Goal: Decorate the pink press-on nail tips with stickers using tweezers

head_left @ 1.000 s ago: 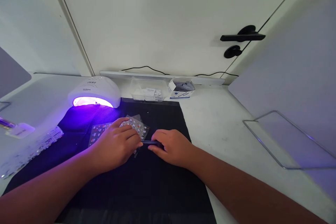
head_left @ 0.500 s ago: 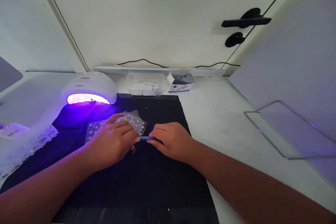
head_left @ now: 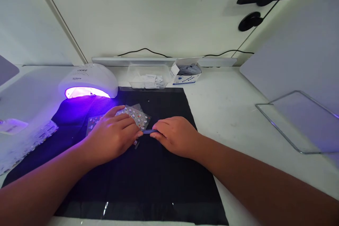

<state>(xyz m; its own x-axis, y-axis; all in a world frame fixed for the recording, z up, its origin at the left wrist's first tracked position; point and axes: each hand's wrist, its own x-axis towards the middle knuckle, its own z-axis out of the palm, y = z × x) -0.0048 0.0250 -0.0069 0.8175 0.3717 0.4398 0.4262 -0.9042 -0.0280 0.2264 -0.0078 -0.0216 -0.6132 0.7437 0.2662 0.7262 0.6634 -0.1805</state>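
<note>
A slim blue-grey tool (head_left: 149, 131) spans the short gap between my two hands above the black mat. My right hand (head_left: 176, 136) is closed around its right end, thumb and fingers pinched together. The other end meets the fingertips of my left hand (head_left: 112, 136), which are curled closed on it; its tip is hidden there. Whether it is a pair of tweezers or a file I cannot tell. Under my left hand lie clear sticker sheets (head_left: 137, 116) with small coloured prints, partly covered by the fingers.
A lit nail lamp (head_left: 91, 77) glows purple at the back left of the black mat (head_left: 159, 183). Behind the mat are a clear tray (head_left: 149, 83) of white packets and an alcohol pads box (head_left: 186, 74). A metal wire frame (head_left: 283, 137) stands right; clear plastic pieces (head_left: 39, 137) lie left.
The view has tilted slightly, so the background sits higher. Both hands keep their hold on the slim tool, which now slopes a little more.
</note>
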